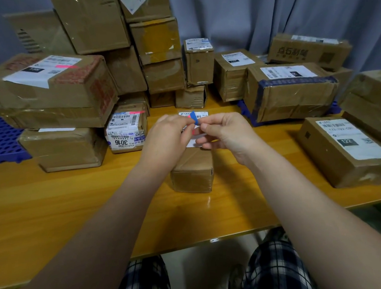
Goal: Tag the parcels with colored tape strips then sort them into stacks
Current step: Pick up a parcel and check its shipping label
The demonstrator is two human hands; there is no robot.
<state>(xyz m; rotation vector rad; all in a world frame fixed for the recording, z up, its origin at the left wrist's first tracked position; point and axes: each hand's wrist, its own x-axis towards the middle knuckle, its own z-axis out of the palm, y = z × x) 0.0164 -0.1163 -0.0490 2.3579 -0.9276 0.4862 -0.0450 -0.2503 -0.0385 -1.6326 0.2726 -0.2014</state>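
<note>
Over a small parcel (192, 171) standing in the middle of the worktop (76, 197), the left hand (164, 138) and right hand (226, 136) meet, each pinching a blue tape strip (194, 119) between curled fingertips; parcel stacks (156, 56) line the far edge

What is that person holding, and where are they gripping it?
A short blue tape strip, pinched at its lower end between the left hand and the right hand, above a small parcel.
</note>
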